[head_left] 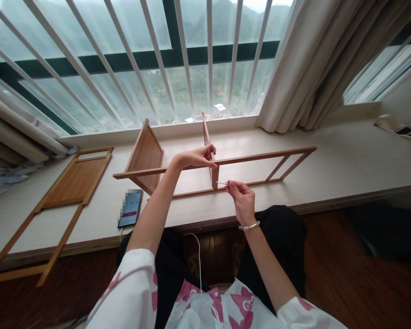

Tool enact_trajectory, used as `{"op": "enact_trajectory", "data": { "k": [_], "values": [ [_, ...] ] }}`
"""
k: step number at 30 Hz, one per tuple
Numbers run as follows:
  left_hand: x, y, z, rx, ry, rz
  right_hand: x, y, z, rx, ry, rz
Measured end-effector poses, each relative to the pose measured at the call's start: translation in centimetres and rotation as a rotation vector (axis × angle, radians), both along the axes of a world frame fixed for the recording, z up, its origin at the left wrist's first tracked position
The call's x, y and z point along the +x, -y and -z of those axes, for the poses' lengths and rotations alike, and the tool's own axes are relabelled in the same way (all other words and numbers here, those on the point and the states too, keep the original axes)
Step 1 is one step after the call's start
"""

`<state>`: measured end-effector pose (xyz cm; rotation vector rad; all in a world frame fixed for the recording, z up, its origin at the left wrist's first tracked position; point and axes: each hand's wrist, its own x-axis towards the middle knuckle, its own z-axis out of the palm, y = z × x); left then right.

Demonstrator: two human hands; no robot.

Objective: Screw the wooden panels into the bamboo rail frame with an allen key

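Observation:
A wooden frame (260,157) with panels standing up from it lies on its side on the pale window ledge. My left hand (201,157) grips the frame at its middle crosspiece, thumb and fingers around the wood where the upright panel joins. Just below and to the right, my right hand (241,194) pinches a thin metal rod (222,183), like a small hex key or screw. The rod's tip points left at the crosspiece; whether it touches the wood I cannot tell. A larger wooden panel (146,157) stands at the frame's left end.
A second wooden frame (66,183) with a panel lies at the left, its legs overhanging the ledge (345,160). A phone (132,208) with a white cable (199,256) lies near the front edge. Curtains (304,68) and a barred window stand behind.

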<state>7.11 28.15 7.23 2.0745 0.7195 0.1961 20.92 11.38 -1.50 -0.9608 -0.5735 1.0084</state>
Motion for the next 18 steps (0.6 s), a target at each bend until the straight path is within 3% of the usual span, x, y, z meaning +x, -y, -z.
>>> {"op": "enact_trajectory", "data": {
  "k": [4,10,18],
  "values": [
    [-0.1,0.1,-0.2,-0.008,-0.002,0.005,0.0,-0.1,-2.3,0.06,0.025,0.113],
    [-0.1,0.0,-0.2,-0.015,0.005,0.011,-1.0,0.0,-1.7,-0.033,-0.16,0.068],
    [-0.1,-0.2,0.2,-0.021,0.006,0.008,-2.0,-0.1,-2.0,0.053,-0.204,-0.004]
  ]
}}
